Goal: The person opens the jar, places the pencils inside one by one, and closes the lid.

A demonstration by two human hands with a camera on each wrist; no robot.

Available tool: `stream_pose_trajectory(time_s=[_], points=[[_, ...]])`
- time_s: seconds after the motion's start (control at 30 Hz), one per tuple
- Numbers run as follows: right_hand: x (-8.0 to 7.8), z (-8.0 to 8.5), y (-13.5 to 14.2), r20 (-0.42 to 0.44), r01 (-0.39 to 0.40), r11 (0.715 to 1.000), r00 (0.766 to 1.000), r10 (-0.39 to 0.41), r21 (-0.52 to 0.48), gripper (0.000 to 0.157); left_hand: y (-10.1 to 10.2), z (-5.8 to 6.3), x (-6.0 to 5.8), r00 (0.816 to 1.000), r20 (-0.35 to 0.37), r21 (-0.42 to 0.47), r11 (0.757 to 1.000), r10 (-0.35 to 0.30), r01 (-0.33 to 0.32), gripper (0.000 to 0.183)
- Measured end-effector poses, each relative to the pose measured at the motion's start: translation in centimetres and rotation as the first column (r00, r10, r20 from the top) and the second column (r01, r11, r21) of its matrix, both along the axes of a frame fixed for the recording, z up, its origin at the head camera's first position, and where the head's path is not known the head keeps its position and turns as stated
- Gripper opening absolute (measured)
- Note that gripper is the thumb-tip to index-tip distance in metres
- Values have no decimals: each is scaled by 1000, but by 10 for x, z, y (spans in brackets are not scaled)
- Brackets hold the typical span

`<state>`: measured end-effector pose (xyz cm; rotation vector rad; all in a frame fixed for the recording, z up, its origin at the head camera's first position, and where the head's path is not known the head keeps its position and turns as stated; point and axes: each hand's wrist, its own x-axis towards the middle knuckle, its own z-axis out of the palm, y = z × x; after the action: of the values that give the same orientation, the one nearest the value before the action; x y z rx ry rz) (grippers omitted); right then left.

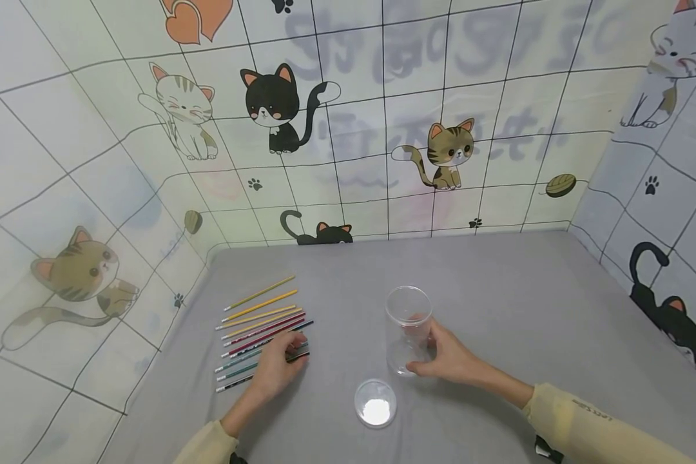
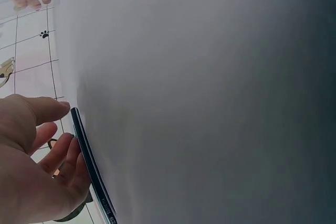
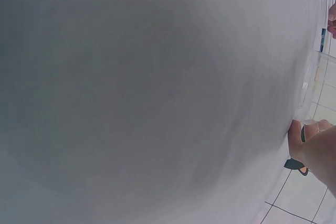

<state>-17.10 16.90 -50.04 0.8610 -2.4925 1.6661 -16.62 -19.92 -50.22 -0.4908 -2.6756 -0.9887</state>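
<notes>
A clear, straight-sided jar (image 1: 399, 338) stands upright on the table, its top uncovered. My right hand (image 1: 455, 356) grips the jar low on its right side, thumb at the front and fingers behind. On the left, several pencils (image 1: 261, 317) lie in a loose row, yellow at the back, then red, then blue, green and black. My left hand (image 1: 277, 367) is over the front pencils. In the left wrist view its thumb and fingers are spread around the end of a dark pencil (image 2: 92, 163), the thumb tip close to that end.
A round clear lid (image 1: 375, 403) lies flat in front of the jar. Grey cloth (image 1: 499, 277) covers the table. Cat-print sheets (image 1: 359, 142) rise at the back and both sides.
</notes>
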Motion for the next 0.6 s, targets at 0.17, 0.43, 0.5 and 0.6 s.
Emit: stream_pose_trajectory(time_s=[0.17,0.43,0.5,0.6], points=[[1,1,0,12,2,1000,1000,-2,1,71,1,1,1,1000,-2,-55,998,2,-2,36],[0,0,0,10,12,1000,1000,-12,11,71,4,4,1,1000,22,-133,991,1,2,36],[0,-1,0,8,11,1000,1000,-11,8,70,4,3,0,1000,23,-154,988,-3,6,37],[1,0,0,6,9,1000,1000,-9,4,70,4,3,0,1000,13,-195,981,-17,20,36]])
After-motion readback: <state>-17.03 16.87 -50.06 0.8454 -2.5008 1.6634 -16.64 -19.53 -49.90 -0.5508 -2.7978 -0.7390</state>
